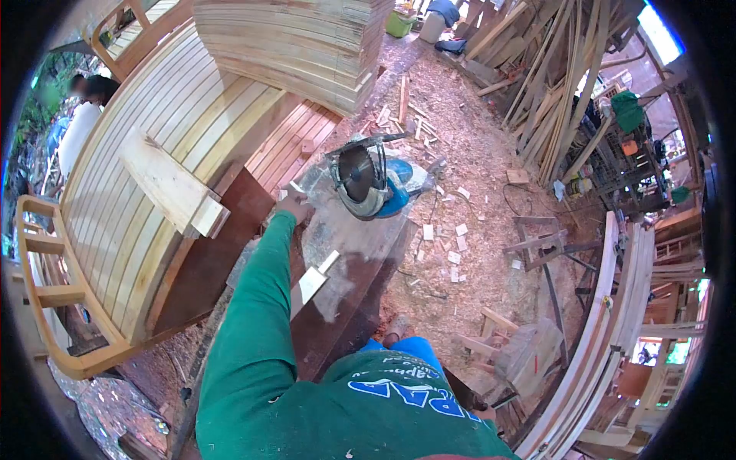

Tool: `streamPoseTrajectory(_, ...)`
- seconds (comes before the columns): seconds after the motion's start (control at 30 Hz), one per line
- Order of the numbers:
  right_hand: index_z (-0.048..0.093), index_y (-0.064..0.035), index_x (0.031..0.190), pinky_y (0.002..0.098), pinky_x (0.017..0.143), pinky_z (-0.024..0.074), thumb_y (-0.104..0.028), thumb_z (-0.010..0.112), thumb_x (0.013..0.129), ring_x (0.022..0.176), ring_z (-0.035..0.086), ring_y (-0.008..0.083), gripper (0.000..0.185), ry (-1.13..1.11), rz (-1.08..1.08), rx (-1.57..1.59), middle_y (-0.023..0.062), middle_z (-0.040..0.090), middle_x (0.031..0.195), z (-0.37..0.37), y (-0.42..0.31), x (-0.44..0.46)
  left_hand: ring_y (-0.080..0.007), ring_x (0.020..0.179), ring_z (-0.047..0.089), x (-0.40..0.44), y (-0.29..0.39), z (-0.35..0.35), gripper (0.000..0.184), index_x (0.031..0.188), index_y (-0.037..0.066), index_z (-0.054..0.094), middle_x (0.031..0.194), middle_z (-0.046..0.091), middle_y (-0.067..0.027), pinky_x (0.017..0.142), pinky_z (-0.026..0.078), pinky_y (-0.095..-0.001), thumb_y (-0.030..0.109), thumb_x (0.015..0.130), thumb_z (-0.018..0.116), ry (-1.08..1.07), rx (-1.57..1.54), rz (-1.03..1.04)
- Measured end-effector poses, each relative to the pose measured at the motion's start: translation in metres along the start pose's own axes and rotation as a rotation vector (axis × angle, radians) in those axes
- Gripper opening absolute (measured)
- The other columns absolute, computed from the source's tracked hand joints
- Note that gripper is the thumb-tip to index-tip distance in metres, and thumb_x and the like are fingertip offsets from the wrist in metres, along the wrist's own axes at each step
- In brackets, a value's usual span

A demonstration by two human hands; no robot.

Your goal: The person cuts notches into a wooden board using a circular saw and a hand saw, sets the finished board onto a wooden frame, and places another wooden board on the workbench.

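My left hand (296, 205) rests at the left edge of the dusty work table (322, 238), its fingers closed round a small pale wood piece (292, 188). Just right of it, on the table, stands a circular saw (366, 180) with a round blade and a blue body. Nearer my body lies a pale, notched wood piece (309, 285). Low at my right side, my right hand (486, 415) is partly hidden by my green shirt; its fingers look closed beside a dark, flat object that I cannot identify.
Slatted wooden furniture (146, 207) with stacked boards stands at the left. A person (83, 126) is behind it. Wood scraps (455, 257) and shavings cover the floor. Long planks (606, 337) run along the right, and timber (563, 84) leans at the back right.
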State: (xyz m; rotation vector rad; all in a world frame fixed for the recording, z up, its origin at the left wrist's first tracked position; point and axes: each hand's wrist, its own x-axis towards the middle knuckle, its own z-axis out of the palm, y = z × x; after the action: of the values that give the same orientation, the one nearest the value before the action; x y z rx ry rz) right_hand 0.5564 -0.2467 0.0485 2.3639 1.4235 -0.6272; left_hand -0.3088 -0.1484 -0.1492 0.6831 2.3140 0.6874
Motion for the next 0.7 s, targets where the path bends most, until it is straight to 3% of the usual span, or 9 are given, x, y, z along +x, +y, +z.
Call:
streamPoseTrajectory(0.13,0.075,0.0016,0.115,0.0471,0.095,0.0571,-0.032,0.08,0.065,0.103,0.073,0.0423,0.06,0.009,-0.033,-0.065,0.026,0.076,0.104,0.026,0.007,0.013,-0.0429,0.122,0.064,-0.011,-0.01,0.005,0.049,0.124,0.014,0.071,0.13,0.069,-0.0214,0.108,0.049,-0.0474,0.039,0.082,0.073,0.569,0.104,0.229)
streamPoseTrajectory(0.23,0.074,0.0001,0.116,0.0466,0.096,0.0564,-0.03,0.08,0.066,0.103,0.073,0.0416,0.059,0.018,-0.062,-0.12,0.0252,0.076,0.105,0.027,-0.005,0.038,-0.0423,0.114,0.069,-0.051,-0.007,-0.018,0.037,0.111,0.01,0.074,0.118,0.073,-0.021,0.103,0.053,-0.0462,0.037,0.085,0.073,0.085,-0.044,-0.042)
streamPoseTrajectory(0.3,0.074,-0.0009,0.117,0.0461,0.096,0.0567,-0.028,0.081,0.066,0.104,0.073,0.0393,0.058,-0.01,-0.102,-0.066,0.0241,0.076,0.107,0.024,-0.023,0.054,-0.036,0.104,0.073,-0.1,-0.01,-0.031,0.031,0.1,0.008,0.075,0.103,0.077,-0.0162,0.095,0.056,-0.0429,0.037,0.09,0.07,0.03,-0.146,0.078)
streamPoseTrajectory(0.33,0.075,-0.0012,0.117,0.0458,0.095,0.0572,-0.027,0.082,0.066,0.105,0.074,0.0374,0.058,-0.036,-0.137,0.004,0.0234,0.076,0.108,0.001,-0.058,0.041,-0.0307,0.097,0.073,-0.152,0.026,-0.06,0.034,0.102,0.009,0.075,0.098,0.077,-0.0131,0.09,0.057,-0.0408,0.04,0.092,0.07,-0.033,-0.226,-0.027)
streamPoseTrajectory(0.43,0.073,-0.0004,0.117,0.0444,0.087,0.0596,-0.022,0.082,0.069,0.099,0.074,0.0354,0.054,0.013,-0.263,0.037,0.0224,0.076,0.103,0.001,-0.08,0.085,-0.022,0.081,0.071,-0.211,-0.022,-0.065,0.045,0.11,0.011,0.077,0.091,0.075,-0.0104,0.078,0.056,-0.0395,0.052,0.092,0.072,-0.143,-0.2,0.087)
streamPoseTrajectory(0.5,0.072,0.0001,0.117,0.0439,0.082,0.0603,-0.021,0.082,0.069,0.094,0.075,0.0347,0.054,-0.051,-0.259,0.164,0.0221,0.076,0.1,0.005,-0.094,0.111,-0.0158,0.097,0.069,-0.263,-0.046,-0.071,0.053,0.115,0.009,0.076,0.103,0.076,-0.0071,0.09,0.054,-0.035,0.054,0.088,0.078,-0.222,-0.19,0.017)
streamPoseTrajectory(0.53,0.072,0.0007,0.116,0.0426,0.073,0.0609,-0.02,0.081,0.069,0.081,0.075,0.0315,0.052,0.159,-0.5,0.083,0.0206,0.075,0.094,0.021,-0.085,0.138,-0.0179,0.101,0.07,-0.29,-0.042,-0.083,0.057,0.119,0.009,0.074,0.107,0.075,-0.0086,0.093,0.053,-0.0358,0.055,0.085,0.08,-0.269,-0.014,-0.014)
streamPoseTrajectory(0.63,0.073,0.0011,0.115,0.041,0.064,0.0603,-0.02,0.082,0.069,0.069,0.073,0.0281,0.052,-0.002,-0.387,0.133,0.0201,0.075,0.092,0.025,-0.106,0.181,-0.0291,0.111,0.071,-0.377,-0.061,-0.091,0.079,0.134,0.012,0.063,0.116,0.074,-0.0139,0.1,0.054,-0.0434,0.058,0.074,0.087,-0.131,0.16,0.026)
streamPoseTrajectory(0.7,0.075,0.0008,0.11,0.0404,0.062,0.0598,-0.02,0.082,0.07,0.064,0.072,0.0258,0.046,0.063,-0.533,0.011,0.0187,0.076,0.089,0.02,-0.124,0.196,-0.0348,0.112,0.07,-0.424,-0.075,-0.09,0.086,0.138,0.013,0.057,0.12,0.073,-0.016,0.099,0.054,-0.0477,0.055,0.07,0.089,-0.04,0.334,-0.006)
